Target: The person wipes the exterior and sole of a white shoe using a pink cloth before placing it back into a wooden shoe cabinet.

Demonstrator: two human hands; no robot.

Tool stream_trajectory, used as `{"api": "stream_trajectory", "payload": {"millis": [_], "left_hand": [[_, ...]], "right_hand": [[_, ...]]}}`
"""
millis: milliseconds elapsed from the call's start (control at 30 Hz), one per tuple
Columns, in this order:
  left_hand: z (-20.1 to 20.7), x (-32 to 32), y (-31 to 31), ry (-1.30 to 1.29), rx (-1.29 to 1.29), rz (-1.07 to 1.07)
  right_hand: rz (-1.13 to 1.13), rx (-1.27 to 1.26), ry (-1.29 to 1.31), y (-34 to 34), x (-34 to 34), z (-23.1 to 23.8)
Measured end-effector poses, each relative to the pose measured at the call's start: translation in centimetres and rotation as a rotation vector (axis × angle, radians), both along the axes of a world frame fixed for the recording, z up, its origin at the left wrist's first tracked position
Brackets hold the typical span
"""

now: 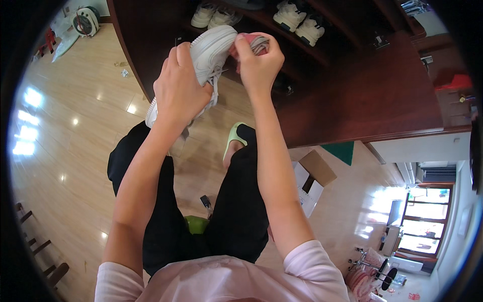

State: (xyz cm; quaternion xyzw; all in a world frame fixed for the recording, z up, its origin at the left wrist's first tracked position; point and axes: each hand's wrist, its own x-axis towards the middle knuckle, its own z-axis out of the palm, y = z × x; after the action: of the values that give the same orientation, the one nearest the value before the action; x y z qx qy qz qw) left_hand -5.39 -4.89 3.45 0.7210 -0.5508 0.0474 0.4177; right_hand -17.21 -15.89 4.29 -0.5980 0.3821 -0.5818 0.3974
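A white lace-up sneaker [209, 53] is held up in front of me, its toe pointing away and its heel toward my left knee. My left hand [178, 88] is closed around the shoe's middle, by the laces. Bunched in my right hand [261, 63] is a pink and grey striped cloth [257, 44]. The cloth sits right beside the sneaker's toe and seems to touch it. My right fingers cover part of it.
Beyond my hands stands an open dark wooden shoe cabinet [347, 95] with pairs of white shoes [298, 22] on its shelves. An open cardboard box [314, 176] lies on the tiled floor at right. A small fan [86, 21] is at far left.
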Motion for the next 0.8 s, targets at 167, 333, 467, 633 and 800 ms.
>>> {"api": "stream_trajectory", "payload": {"millis": [167, 333, 467, 633, 800], "left_hand": [[-0.1, 0.1, 0.3, 0.327, 0.137, -0.056], [0.4, -0.3, -0.1, 0.372, 0.165, -0.072], [-0.6, -0.3, 0.1, 0.318, 0.111, -0.041], [0.0, -0.4, -0.1, 0.357, 0.095, -0.066], [-0.7, 0.1, 0.4, 0.379, 0.076, -0.075]], "right_hand": [[-0.036, -0.37, 0.172, 3.7, 1.3, -0.5], [-0.218, -0.239, 0.096, -1.4, 0.4, -1.1], [-0.111, -0.371, 0.194, 3.7, 1.2, -0.5], [-0.139, -0.026, -0.062, -0.8, 0.2, -0.3], [-0.059, -0.357, 0.158, 3.0, 1.0, -0.8]]}}
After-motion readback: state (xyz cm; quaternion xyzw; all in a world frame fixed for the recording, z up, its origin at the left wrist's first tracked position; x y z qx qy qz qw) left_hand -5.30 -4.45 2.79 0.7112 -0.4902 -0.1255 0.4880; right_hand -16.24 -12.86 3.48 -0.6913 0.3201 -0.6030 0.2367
